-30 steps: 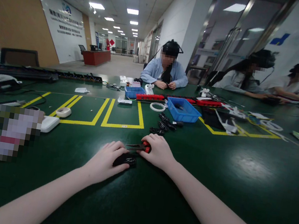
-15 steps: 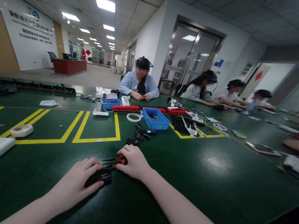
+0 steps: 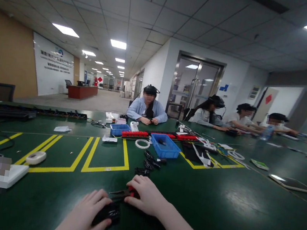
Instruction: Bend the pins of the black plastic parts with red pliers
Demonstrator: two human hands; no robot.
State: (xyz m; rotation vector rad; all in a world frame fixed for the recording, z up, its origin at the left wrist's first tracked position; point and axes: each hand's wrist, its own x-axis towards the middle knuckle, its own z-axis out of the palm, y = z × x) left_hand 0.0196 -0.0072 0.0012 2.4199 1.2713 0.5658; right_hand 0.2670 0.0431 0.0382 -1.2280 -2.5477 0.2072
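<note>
My right hand [image 3: 147, 197] is closed on the red handles of a pair of pliers [image 3: 121, 194], whose dark jaws point left. The jaw tips reach close to the fingers of my left hand [image 3: 90, 212]. That hand is wrapped round a glossy black bundle [image 3: 109, 213] low on the green table [image 3: 176, 225]; its exact shape is partly hidden under the palm. Just beyond my right hand lie several black bundled items [image 3: 150, 161].
Beyond the bundles stand a blue bin [image 3: 165, 147], a smaller blue tray [image 3: 119, 129], red strips [image 3: 135, 134] and a white ring [image 3: 142, 143]. Left are a tape roll [image 3: 36, 157] and a white box [image 3: 15, 176]. A person [image 3: 147, 110] sits opposite; others sit right.
The view has tilted upward and turned a little left, so the table and both hands appear lower and further right. Both hands keep their hold on the pliers and the black bundle.
</note>
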